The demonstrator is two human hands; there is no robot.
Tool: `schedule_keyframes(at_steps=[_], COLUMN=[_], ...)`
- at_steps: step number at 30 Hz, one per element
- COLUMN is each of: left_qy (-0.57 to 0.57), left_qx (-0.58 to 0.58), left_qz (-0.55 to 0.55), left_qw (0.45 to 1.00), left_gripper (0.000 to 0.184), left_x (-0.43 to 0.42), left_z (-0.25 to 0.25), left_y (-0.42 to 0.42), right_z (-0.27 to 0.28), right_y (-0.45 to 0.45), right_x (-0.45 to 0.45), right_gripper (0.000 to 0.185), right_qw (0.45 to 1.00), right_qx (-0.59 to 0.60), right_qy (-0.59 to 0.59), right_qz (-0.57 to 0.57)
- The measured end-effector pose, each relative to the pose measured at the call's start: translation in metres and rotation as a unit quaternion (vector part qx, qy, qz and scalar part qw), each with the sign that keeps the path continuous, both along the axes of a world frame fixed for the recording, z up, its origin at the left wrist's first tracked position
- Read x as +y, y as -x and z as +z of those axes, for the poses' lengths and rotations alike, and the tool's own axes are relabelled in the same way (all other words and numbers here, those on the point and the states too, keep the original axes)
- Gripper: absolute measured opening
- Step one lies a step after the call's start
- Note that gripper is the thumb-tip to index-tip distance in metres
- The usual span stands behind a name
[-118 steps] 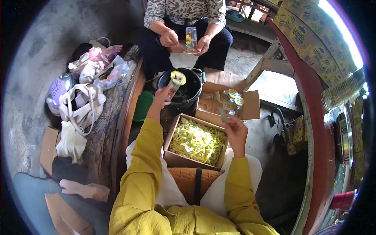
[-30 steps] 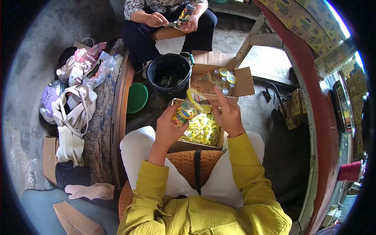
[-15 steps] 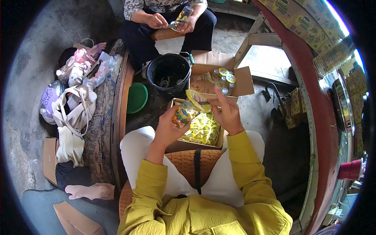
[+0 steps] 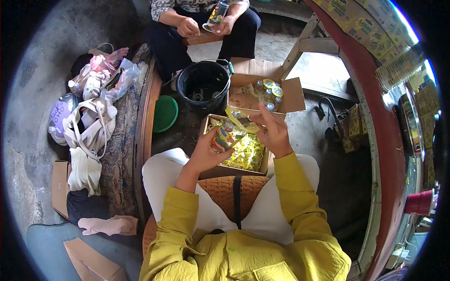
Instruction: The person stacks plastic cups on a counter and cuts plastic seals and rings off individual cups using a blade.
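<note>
My left hand [image 4: 206, 152] is wrapped round a clear plastic cup [image 4: 222, 138] with a colourful print, held tilted. At the cup's rim my right hand [image 4: 273, 131] pinches something small that I cannot make out. A yellow film or rim piece [image 4: 239, 120] hangs partly loose between the hands. Below them stands a cardboard box [image 4: 206, 122] holding many yellow and white strips [image 4: 244, 152]. Behind it is an open cardboard box [image 4: 294, 95] with several clear cups [image 4: 269, 95], some with yellow printed lids.
A black bucket [image 4: 204, 85] stands beyond the strips, beside a green basin [image 4: 165, 114]. Across from me, a seated person [image 4: 202, 35] holds another printed cup [image 4: 216, 16]. Bags [image 4: 89, 122] and cloths lie on the bench at left. A wooden frame [image 4: 372, 164] edges the right side.
Since the earliest frame, both my hands have come together over the strips. Most recently, the yellow piece has shifted at the cup's rim and my right hand has moved slightly.
</note>
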State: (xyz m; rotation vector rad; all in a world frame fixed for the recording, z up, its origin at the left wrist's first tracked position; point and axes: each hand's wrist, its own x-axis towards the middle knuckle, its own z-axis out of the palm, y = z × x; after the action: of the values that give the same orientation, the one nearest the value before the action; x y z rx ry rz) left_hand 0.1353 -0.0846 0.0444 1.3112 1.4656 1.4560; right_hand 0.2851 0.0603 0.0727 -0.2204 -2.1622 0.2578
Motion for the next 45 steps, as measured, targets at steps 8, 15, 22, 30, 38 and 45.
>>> schedule_keyframes(at_steps=[8, 15, 22, 30, 38, 45], left_qy=[0.103, 0.142, 0.142, 0.054, 0.029, 0.057], left_qx=[-0.194, -0.422, -0.314, -0.008, 0.147, 0.03], left_qz=[-0.113, -0.281, -0.196, -0.031, 0.111, 0.033], left_qw=[0.969, 0.85, 0.918, 0.998, 0.982, 0.997], left_gripper=[0.051, 0.04, 0.055, 0.065, 0.052, 0.058], left_x=[-0.005, -0.006, -0.007, 0.003, 0.008, 0.005], left_z=[0.005, -0.011, 0.002, -0.014, 0.008, -0.003], left_y=[-0.006, -0.001, 0.003, 0.006, -0.004, -0.002], right_z=[0.004, 0.005, 0.006, 0.002, 0.002, 0.002], right_y=[-0.004, -0.003, -0.003, -0.001, -0.001, 0.001], right_x=[0.0, -0.003, -0.003, 0.0, 0.002, 0.001], right_gripper=[0.065, 0.062, 0.07, 0.055, 0.056, 0.058], right_qw=[1.0, 1.0, 0.999, 1.0, 0.998, 0.999], right_qx=[0.009, 0.009, -0.014, 0.006, -0.006, -0.004], right_qy=[0.014, 0.013, 0.033, -0.007, -0.046, -0.042], right_qz=[0.008, 0.02, 0.004, -0.019, -0.031, -0.029])
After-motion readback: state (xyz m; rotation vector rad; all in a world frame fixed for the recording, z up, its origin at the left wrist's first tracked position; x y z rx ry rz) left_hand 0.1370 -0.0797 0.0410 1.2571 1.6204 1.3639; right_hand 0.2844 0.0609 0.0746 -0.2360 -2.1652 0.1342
